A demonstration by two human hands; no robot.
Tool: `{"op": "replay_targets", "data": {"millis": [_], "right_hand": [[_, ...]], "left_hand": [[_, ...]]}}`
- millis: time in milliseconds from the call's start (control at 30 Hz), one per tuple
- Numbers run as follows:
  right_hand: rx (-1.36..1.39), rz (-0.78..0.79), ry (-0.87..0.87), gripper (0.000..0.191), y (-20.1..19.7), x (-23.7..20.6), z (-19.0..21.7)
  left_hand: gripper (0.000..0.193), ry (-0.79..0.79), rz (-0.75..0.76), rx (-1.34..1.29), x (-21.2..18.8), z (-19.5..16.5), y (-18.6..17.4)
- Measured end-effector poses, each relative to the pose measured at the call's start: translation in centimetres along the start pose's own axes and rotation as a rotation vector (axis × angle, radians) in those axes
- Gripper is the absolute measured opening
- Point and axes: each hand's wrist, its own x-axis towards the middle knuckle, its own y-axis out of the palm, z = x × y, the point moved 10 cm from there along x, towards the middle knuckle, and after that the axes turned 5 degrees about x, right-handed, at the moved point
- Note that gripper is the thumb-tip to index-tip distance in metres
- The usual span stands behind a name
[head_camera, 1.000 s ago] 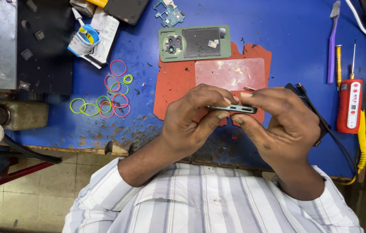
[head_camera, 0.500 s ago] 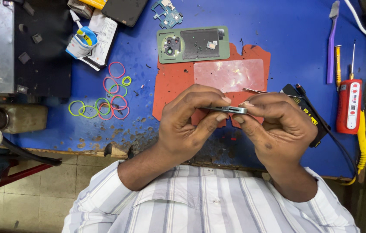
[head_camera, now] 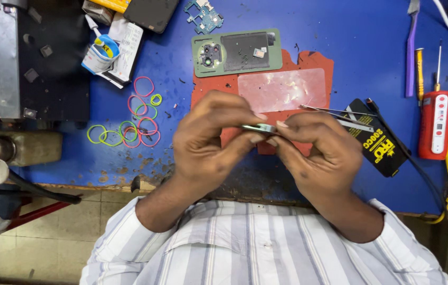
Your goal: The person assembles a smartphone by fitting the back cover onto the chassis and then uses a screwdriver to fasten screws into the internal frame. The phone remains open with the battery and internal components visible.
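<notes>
Surface: blue tabletop point(head_camera: 340, 42), red mat point(head_camera: 313, 63) on it
Thing: thin phone frame point(head_camera: 258, 127), edge-on, above mat, pinched between both hands
Left hand point(head_camera: 211, 140): fingers grasping frame's left end
Right hand point(head_camera: 316, 153): fingertips grasping frame's right end
Nearby: rubber bands point(head_camera: 134, 119) left, tweezers point(head_camera: 335, 111) right

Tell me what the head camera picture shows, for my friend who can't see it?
Two hands, the left hand and the right hand, pinch a thin phone part edge-on between their fingers, above a red mat on a blue workbench. A green phone back cover lies beyond, coloured rubber bands to the left, and tweezers to the right.
</notes>
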Motion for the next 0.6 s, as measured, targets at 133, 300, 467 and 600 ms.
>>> {"op": "replay_targets", "data": {"millis": [133,300,467,600], "right_hand": [[-0.088,0.024,0.019,0.018,1.0,0.4,-0.5],[-0.140,0.061,-0.039,0.019,1.3,0.4,0.1],[-0.122,0.062,0.038,0.015,1.5,0.2,-1.2],[-0.169,0.091,0.036,0.014,1.8,0.0,-1.4]], "left_hand": [[0.023,-0.075,-0.066,-0.149,-0.8,1.5,-1.1],[0.016,-0.072,-0.081,-0.101,-1.6,1.9,-1.7],[0.018,-0.102,-0.149,-0.152,-2.3,2.7,-2.7],[0.014,-0.088,-0.227,-0.256,-2.7,3.6,-3.4]]}}
